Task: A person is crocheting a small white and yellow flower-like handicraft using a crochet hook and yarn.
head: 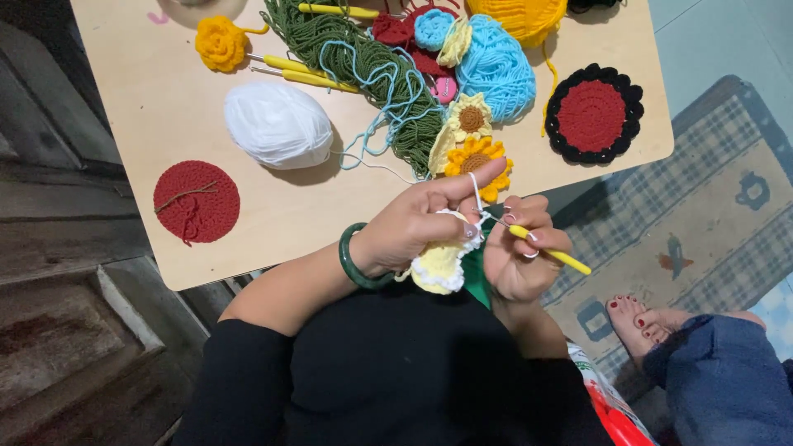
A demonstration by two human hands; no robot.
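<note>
Your left hand (413, 227) pinches a part-made pale yellow crochet piece (438, 264) with white edging; your right hand (520, 248) grips the yellow hook (549, 252), edging unfinished, off the tabletop's (165, 107) near edge.

Pale wooden table (165, 99) over dark worn floorboards (58, 248), beside a grey checked rug (702, 215) on pale tiles (719, 41).
</note>
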